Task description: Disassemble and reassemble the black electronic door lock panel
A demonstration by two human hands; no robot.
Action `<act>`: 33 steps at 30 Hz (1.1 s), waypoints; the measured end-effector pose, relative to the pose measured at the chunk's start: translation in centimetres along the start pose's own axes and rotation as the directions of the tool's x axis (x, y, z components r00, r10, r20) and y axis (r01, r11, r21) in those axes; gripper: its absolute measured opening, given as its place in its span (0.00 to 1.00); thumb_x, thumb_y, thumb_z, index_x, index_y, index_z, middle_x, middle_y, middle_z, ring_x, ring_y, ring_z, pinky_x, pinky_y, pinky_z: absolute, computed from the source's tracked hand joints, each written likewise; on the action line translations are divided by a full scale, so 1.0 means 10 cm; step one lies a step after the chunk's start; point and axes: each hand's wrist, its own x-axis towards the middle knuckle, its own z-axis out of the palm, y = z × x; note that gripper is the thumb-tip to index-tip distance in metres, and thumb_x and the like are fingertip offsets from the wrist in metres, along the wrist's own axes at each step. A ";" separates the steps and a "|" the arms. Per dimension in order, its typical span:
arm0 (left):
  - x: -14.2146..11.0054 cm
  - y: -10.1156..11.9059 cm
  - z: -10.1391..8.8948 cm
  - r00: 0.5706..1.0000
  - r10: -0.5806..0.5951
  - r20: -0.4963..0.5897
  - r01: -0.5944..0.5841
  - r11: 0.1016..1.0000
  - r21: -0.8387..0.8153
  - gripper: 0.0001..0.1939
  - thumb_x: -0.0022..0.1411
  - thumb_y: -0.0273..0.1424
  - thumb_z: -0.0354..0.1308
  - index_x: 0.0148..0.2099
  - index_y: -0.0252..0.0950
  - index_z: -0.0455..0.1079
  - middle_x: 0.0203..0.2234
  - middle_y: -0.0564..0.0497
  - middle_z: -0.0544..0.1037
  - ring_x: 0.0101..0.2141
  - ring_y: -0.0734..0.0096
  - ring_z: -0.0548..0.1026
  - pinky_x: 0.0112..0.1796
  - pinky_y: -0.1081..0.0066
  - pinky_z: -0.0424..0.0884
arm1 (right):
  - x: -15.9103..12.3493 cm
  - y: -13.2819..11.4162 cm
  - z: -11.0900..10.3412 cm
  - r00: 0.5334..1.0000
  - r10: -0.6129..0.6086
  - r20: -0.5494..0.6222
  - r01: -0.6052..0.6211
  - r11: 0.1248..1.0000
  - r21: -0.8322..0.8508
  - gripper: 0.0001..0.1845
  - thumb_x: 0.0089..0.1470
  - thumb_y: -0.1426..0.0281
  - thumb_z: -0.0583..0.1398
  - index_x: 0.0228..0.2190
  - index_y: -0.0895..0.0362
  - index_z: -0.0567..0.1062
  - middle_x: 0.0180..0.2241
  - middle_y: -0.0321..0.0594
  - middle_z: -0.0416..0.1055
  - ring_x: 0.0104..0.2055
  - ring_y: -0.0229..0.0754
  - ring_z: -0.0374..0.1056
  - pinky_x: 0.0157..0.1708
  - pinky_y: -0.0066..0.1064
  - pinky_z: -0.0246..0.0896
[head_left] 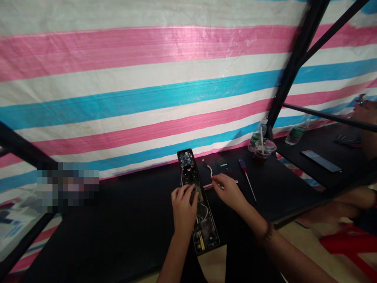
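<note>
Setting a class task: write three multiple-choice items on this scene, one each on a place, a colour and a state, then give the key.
1. Where is the screwdriver?
A. Gripped in a hand
B. On the black table, right of the opened electronic device
C. Under the device

2. Which colours stripe the tarp?
A. Green and yellow
B. Black and orange
C. Pink and blue, with white

3. What state is the device in?
A. Casing open, circuit boards showing
B. Fully closed
C. Wrapped in film

Answers:
1. B: it lies on the tabletop, with no hand on it.
2. C: these bands run across the tarp.
3. A: boards and wires show around the left hand.
</note>
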 end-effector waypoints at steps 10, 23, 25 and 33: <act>-0.50 -0.15 0.07 0.819 -0.570 0.067 0.522 0.693 -0.497 0.25 0.66 0.44 0.52 0.59 0.36 0.63 0.56 0.39 0.72 0.53 0.58 0.73 0.52 0.60 0.71 | 1.18 0.37 0.54 0.962 0.224 0.157 -0.151 0.913 -0.380 0.11 0.58 0.69 0.62 0.40 0.63 0.77 0.42 0.55 0.77 0.46 0.48 0.74 0.45 0.32 0.63; -0.44 -0.10 0.03 0.801 -0.539 0.259 0.589 0.635 -0.500 0.25 0.65 0.44 0.52 0.60 0.37 0.61 0.44 0.42 0.80 0.41 0.60 0.80 0.42 0.63 0.74 | 1.05 0.03 0.24 0.977 -0.032 0.210 0.073 0.980 -0.188 0.17 0.66 0.71 0.48 0.35 0.59 0.76 0.33 0.43 0.79 0.34 0.39 0.74 0.35 0.25 0.61; -0.44 -0.09 0.02 0.805 -0.533 0.261 0.583 0.630 -0.513 0.25 0.64 0.44 0.53 0.59 0.37 0.61 0.44 0.42 0.80 0.40 0.60 0.80 0.41 0.64 0.74 | 1.00 -0.07 0.20 0.974 -0.058 0.221 0.105 0.973 -0.206 0.13 0.64 0.72 0.52 0.39 0.60 0.76 0.34 0.46 0.79 0.35 0.42 0.74 0.35 0.28 0.60; -0.43 -0.05 -0.02 0.801 -0.533 0.273 0.593 0.642 -0.486 0.26 0.65 0.45 0.51 0.59 0.36 0.61 0.41 0.44 0.80 0.39 0.62 0.79 0.40 0.66 0.73 | 1.13 -0.25 0.23 0.883 -0.142 0.447 0.338 0.854 -0.396 0.09 0.64 0.70 0.55 0.40 0.58 0.75 0.43 0.48 0.74 0.41 0.42 0.73 0.40 0.27 0.60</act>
